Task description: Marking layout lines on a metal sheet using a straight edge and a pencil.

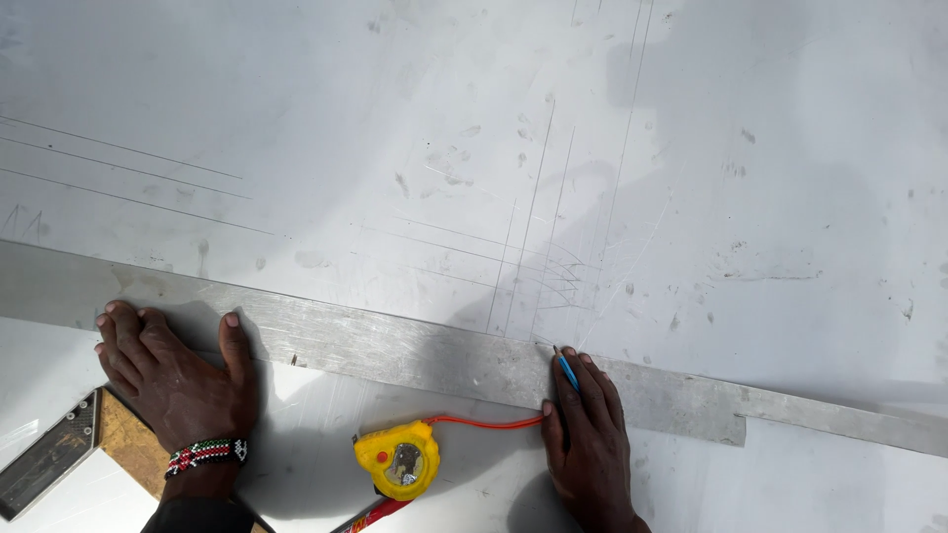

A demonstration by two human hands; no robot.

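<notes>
A long flat metal straightedge (415, 350) lies slanted across a large metal sheet (395, 148). My left hand (178, 375), with a beaded wristband, presses flat on the straightedge's left part, fingers spread. My right hand (588, 439) rests over the straightedge near its middle and grips a thin blue marking tool (566, 370) whose tip touches the sheet at the straightedge's upper edge. A yellow tape measure (398, 457) with an orange strap lies on the sheet between my hands.
Scribed lines and scratches cross the sheet above the straightedge. A metal square (49, 454) lies at the lower left beside a piece of brown board (128, 444). A second metal strip (849, 419) continues to the right.
</notes>
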